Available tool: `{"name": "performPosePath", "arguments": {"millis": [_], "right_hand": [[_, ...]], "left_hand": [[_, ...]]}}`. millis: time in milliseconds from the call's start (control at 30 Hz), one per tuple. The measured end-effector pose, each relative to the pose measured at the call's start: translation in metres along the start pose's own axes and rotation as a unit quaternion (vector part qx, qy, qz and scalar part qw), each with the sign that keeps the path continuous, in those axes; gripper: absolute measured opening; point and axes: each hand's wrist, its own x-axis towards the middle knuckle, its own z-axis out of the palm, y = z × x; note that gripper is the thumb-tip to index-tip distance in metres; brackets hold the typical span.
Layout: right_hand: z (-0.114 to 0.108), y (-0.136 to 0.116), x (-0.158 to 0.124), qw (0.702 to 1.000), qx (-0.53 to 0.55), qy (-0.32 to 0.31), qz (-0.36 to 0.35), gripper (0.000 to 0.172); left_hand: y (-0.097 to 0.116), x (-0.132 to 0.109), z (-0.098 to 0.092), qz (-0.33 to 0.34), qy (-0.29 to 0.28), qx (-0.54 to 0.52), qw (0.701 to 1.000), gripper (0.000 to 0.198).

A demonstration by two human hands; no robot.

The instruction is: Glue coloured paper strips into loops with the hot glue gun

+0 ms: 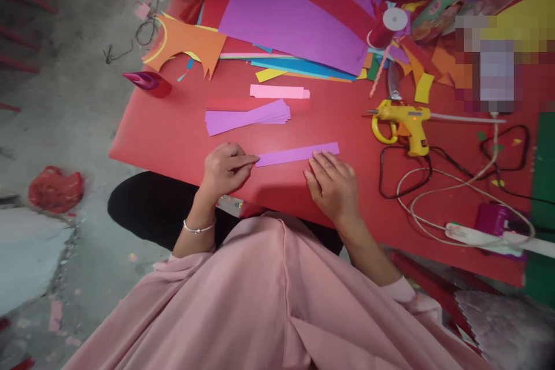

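Observation:
A purple paper strip [286,156] lies slantwise on the red table in front of me. My left hand [228,169] pinches the strip's left end between thumb and fingers. Fingers stretched out, my right hand [333,182] rests its tips on the strip near the right end. Just beyond sits a fanned stack of purple strips [247,117]. Behind that is a small pile of pink strips [277,91]. To the right of my right hand lies a yellow glue gun [405,121] with a glue stick in its back.
Scissors [393,84] and a red spool [384,28] lie near colored scraps. Large purple sheets [299,6] cover the back, beside an orange cut-out [186,40]. A magenta cone [143,80] stands at left. Cables and a white power strip [481,237] occupy the right side.

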Motion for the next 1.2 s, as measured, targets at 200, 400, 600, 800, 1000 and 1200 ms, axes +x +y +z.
{"name": "performPosePath", "arguments": {"millis": [200,400,600,800,1000,1200], "right_hand": [[-0.0009,-0.0008,0.001,1.0,-0.01,0.006,-0.004,0.037],[-0.0009,-0.0006,0.0006,1.0,-0.009,0.008,-0.007,0.036],[-0.0009,-0.0007,0.0011,1.0,-0.017,0.018,-0.017,0.035],[-0.0001,-0.0005,0.0012,0.999,-0.01,0.033,-0.023,0.034],[0.0001,-0.0003,0.0009,0.999,-0.007,0.04,-0.026,0.033],[0.0008,-0.0002,0.0005,1.0,0.005,0.015,-0.003,0.036]], "left_hand": [[0.0003,0.0002,0.0002,0.007,0.007,-0.008,1.0,0.018],[0.0007,0.0002,-0.0004,-0.003,0.001,0.002,1.0,0.018],[0.0012,0.0002,-0.0003,0.006,0.007,0.001,1.0,0.018],[0.0004,0.0,-0.001,0.019,0.008,0.0,1.0,0.017],[0.0005,0.0004,-0.0012,0.026,0.014,0.0,1.0,0.016],[0.0003,0.0001,-0.0007,0.021,0.007,-0.001,1.0,0.017]]}}
